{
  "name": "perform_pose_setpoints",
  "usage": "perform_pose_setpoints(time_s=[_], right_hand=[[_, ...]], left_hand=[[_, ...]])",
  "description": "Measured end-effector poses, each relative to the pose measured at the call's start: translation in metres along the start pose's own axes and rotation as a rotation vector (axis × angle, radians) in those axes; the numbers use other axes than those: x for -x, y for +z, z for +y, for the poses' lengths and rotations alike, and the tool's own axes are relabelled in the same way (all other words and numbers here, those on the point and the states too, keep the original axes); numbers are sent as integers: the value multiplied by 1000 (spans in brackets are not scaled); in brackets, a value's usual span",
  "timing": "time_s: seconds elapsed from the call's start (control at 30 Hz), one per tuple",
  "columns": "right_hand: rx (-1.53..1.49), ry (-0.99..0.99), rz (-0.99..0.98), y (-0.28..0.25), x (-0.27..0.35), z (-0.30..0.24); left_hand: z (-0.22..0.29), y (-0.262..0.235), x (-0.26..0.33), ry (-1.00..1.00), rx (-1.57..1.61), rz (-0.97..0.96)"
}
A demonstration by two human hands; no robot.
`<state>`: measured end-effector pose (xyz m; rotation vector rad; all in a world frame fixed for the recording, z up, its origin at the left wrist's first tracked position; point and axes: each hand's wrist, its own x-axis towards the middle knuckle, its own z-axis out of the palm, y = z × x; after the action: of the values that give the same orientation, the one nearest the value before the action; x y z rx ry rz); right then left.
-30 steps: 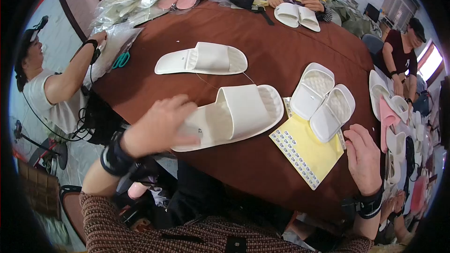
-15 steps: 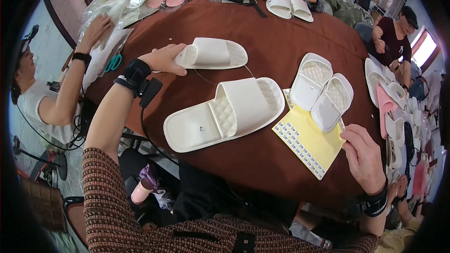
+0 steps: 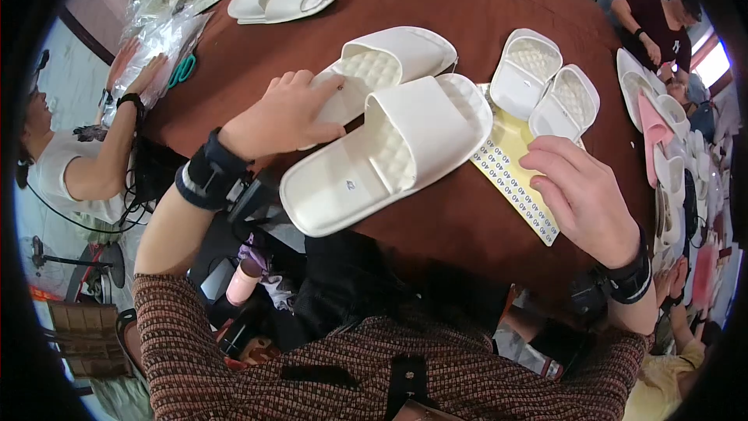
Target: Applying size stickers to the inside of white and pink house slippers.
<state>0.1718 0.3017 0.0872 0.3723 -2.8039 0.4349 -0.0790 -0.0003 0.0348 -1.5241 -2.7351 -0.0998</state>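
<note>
My left hand is on the heel end of a white slipper. Its index finger stretches over the insole and its thumb reaches the near edge, taking hold of it. A small dark spot shows by the index fingertip. In front of it, slightly overlapping, lies a second white slipper with a small printed label on its heel. My right hand hovers over a yellow-backed sticker sheet, fingers loosely curled with a gap between thumb and index. Nothing shows between them.
Two smaller white slippers lie partly over the sheet. Another white pair is at the far left, near teal scissors and plastic bags. More slippers, white and pink, line the right edge. Co-workers sit left and right of the brown-covered table.
My left hand has drawn a slipper close beside the labelled one. My right hand has left the sheet's right edge and moved over it. A white pair now shows at the far left.
</note>
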Motion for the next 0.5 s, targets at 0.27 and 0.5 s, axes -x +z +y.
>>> perform_pose_setpoints(time_s=[0.27,0.5], right_hand=[[-267,-61,-259,37,-9,-17],[-291,-78,-240,38,-11,-19]], left_hand=[[72,-15,36,-41,-41,-49],[73,-1,61,-75,-48,125]])
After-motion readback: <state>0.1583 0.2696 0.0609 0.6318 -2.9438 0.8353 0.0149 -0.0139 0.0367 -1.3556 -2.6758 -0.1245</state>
